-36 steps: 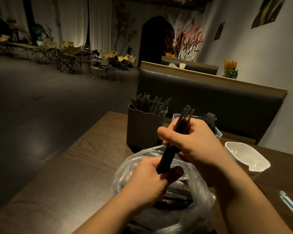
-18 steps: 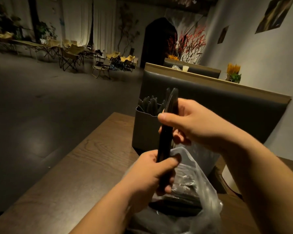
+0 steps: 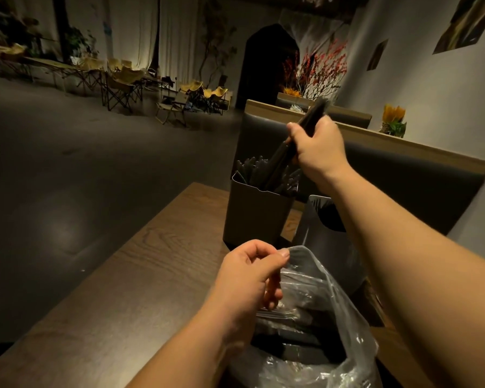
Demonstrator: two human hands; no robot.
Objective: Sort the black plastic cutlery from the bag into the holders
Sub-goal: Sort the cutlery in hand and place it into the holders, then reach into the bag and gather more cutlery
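Observation:
My right hand point(image 3: 317, 147) grips a bundle of black plastic cutlery point(image 3: 280, 158), tilted, its lower ends down among the pieces standing in the dark square holder point(image 3: 252, 214). A second, lighter holder point(image 3: 317, 219) stands just right of it, partly behind my right forearm, with dark cutlery inside. My left hand point(image 3: 249, 275) pinches the rim of the clear plastic bag point(image 3: 328, 303) in front of me. More black cutlery point(image 3: 291, 345) lies inside the bag.
The wooden table point(image 3: 129, 289) ends on the left, with dark floor beyond. A black padded bench back point(image 3: 403, 186) rises right behind the holders. Folding chairs and a plant stand far off across the room.
My right hand has carried the bundle up and away from my left hand and into the dark holder. My left hand has let go of the bundle and now holds the bag's rim.

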